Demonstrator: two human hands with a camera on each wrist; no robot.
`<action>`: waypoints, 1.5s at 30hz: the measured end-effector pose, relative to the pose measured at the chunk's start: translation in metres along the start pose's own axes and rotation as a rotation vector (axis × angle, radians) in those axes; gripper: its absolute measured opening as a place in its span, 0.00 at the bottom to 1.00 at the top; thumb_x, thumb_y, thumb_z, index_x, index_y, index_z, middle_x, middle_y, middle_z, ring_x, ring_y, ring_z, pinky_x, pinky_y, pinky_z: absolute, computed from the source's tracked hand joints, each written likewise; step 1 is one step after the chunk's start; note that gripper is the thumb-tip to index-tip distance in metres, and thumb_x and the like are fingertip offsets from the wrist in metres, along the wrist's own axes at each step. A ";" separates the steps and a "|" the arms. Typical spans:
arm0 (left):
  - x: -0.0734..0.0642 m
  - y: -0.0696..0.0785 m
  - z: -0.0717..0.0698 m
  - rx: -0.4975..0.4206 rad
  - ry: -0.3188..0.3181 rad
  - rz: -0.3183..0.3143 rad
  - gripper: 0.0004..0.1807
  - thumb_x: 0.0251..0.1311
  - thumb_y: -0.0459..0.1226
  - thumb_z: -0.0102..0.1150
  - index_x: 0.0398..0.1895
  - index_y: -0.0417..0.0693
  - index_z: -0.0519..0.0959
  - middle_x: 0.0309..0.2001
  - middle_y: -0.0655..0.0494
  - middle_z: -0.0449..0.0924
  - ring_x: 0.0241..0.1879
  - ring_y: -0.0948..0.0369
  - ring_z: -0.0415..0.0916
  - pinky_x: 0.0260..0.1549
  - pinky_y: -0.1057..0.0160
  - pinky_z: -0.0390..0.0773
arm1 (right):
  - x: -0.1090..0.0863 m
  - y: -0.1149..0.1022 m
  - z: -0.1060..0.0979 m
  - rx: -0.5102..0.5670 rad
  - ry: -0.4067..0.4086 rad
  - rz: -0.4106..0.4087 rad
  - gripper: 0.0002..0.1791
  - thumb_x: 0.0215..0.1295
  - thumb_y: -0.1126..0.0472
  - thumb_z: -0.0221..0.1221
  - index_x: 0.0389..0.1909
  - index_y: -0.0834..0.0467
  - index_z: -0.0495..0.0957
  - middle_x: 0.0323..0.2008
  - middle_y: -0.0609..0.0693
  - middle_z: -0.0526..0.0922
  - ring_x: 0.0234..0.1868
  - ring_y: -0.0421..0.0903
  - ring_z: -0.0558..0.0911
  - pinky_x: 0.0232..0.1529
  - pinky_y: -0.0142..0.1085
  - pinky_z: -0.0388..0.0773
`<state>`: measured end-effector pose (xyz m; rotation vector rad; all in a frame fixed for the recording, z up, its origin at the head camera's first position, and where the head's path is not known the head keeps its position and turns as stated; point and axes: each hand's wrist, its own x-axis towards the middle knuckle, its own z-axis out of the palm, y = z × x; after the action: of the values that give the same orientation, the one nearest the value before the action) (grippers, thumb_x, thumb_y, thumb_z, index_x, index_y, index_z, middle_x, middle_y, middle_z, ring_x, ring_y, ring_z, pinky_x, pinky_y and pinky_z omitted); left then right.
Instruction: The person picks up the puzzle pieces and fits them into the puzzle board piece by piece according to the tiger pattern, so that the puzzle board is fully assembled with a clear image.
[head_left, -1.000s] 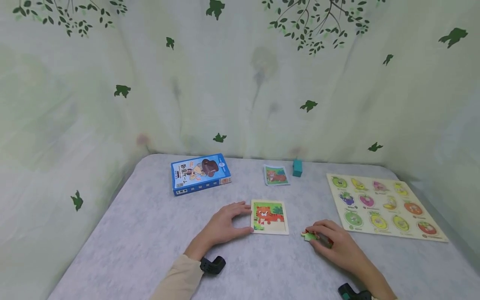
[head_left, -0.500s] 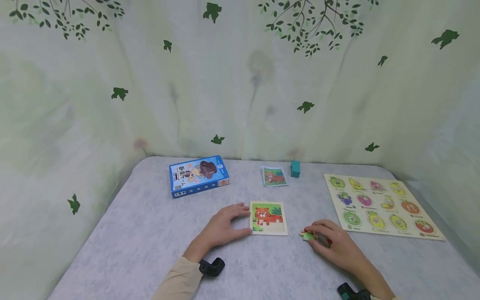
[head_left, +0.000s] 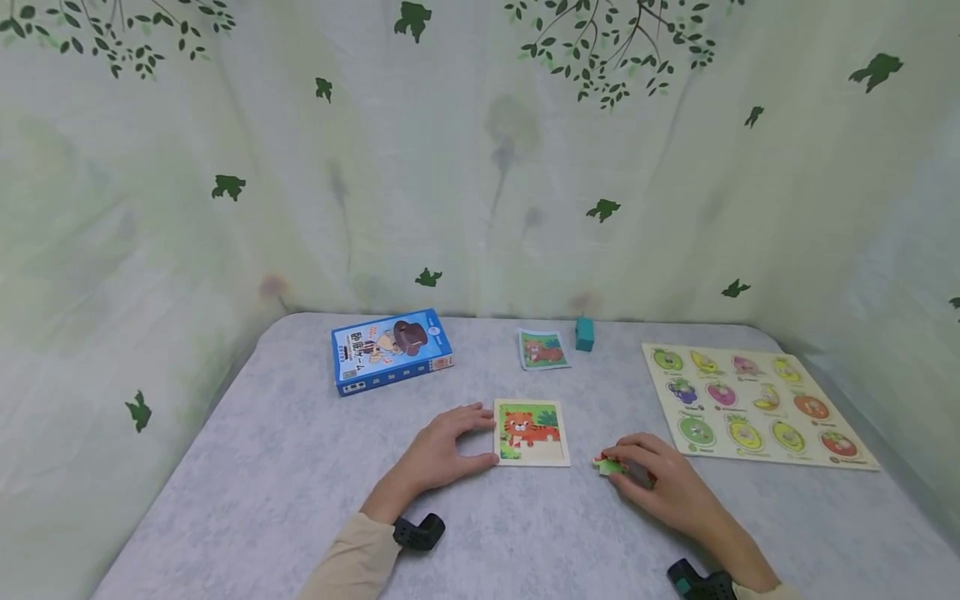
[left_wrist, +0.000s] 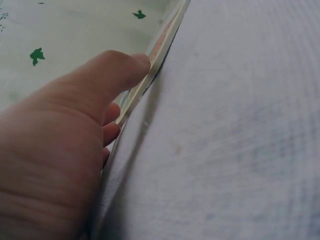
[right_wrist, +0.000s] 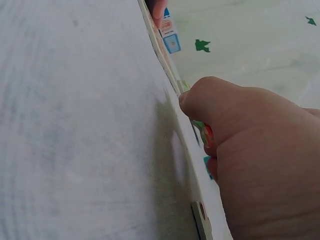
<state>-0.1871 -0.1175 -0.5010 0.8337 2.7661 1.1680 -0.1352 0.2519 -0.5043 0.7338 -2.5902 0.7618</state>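
Note:
A square wooden tiger puzzle (head_left: 552, 457) lies flat in the middle of the table, its lower part showing bare wood. At its left edge rests my left hand (head_left: 438, 454), thumb and fingers spread along the side; the left wrist view has the thumb (left_wrist: 120, 72) against the board's rim. To the right of the puzzle, my right hand (head_left: 667, 483) pinches a green and red puzzle piece (head_left: 609, 467) between thumb and fingers, low over the table. Under the palm, mostly hidden, a flat wooden piece (right_wrist: 201, 220) lies on the table.
Behind the puzzle lie a tiger picture card (head_left: 543, 350) and a teal block (head_left: 584, 334). A blue game box (head_left: 392, 352) is at the back left. On the right is a fruit board (head_left: 708, 399). A printed curtain (head_left: 450, 167) hangs behind the table.
The head view has shifted slightly, so everything sits a little further left. Both hands, the puzzle and the pinched piece keep nearly the same places relative to one another.

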 end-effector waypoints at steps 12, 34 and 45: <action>0.001 -0.001 -0.001 0.014 -0.003 0.013 0.29 0.60 0.52 0.73 0.63 0.54 0.82 0.69 0.58 0.77 0.76 0.53 0.65 0.74 0.42 0.64 | 0.002 -0.001 0.002 0.030 0.027 -0.006 0.19 0.57 0.61 0.76 0.50 0.44 0.87 0.48 0.38 0.82 0.40 0.35 0.77 0.28 0.25 0.72; -0.001 0.001 -0.001 0.036 -0.005 0.023 0.29 0.60 0.52 0.73 0.63 0.53 0.82 0.70 0.58 0.76 0.76 0.53 0.64 0.75 0.42 0.62 | 0.017 -0.019 0.005 0.031 0.093 -0.045 0.21 0.55 0.62 0.77 0.49 0.46 0.87 0.48 0.37 0.82 0.47 0.36 0.81 0.48 0.29 0.83; -0.003 0.000 -0.001 0.040 -0.024 0.003 0.31 0.61 0.55 0.71 0.65 0.55 0.81 0.72 0.59 0.73 0.77 0.53 0.63 0.74 0.41 0.62 | 0.030 -0.021 0.003 0.113 0.095 -0.097 0.20 0.55 0.66 0.76 0.49 0.50 0.87 0.48 0.39 0.83 0.45 0.39 0.83 0.47 0.29 0.83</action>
<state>-0.1846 -0.1192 -0.5010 0.8496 2.7789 1.0997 -0.1481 0.2238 -0.4845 0.8291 -2.4247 0.8969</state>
